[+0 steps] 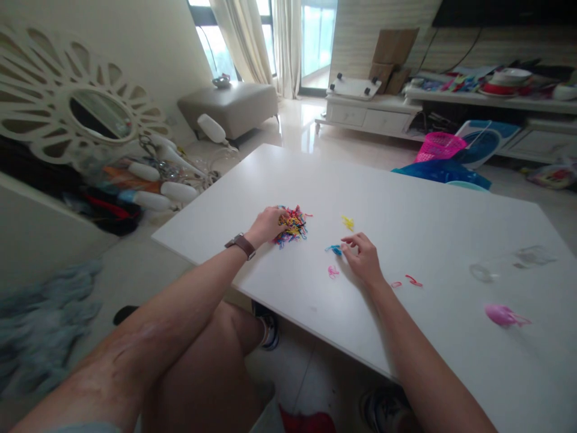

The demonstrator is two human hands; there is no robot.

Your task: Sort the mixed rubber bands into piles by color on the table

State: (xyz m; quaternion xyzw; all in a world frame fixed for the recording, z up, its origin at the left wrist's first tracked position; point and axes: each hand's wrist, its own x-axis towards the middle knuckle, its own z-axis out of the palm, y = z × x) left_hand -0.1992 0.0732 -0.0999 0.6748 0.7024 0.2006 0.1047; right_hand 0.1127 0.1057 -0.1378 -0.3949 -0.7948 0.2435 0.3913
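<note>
A heap of small many-coloured loops (295, 226) lies on the white table (288, 174); whether they are paper clips or rubber bands, I cannot make out. My left hand (269, 225), with a brown-strapped watch on the wrist, is curled at the heap's left side, its fingertips partly hidden in it. Just right of a small blue bunch (335, 249) is my right hand (362, 255), palm down, its fingers loosely bent and apart, the thumb close to the blue loops. Around it lie a yellow bunch (347, 223), a pink bunch (332, 272) and a few red loops (413, 281).
At the table's right lie a pink object with thin strands (502, 315) and a clear container (484, 272). Beyond the table are a pink basket (439, 146), a low white cabinet (369, 114) and a bench (229, 107). White-shaded lamps (178, 191) stand close by the left edge.
</note>
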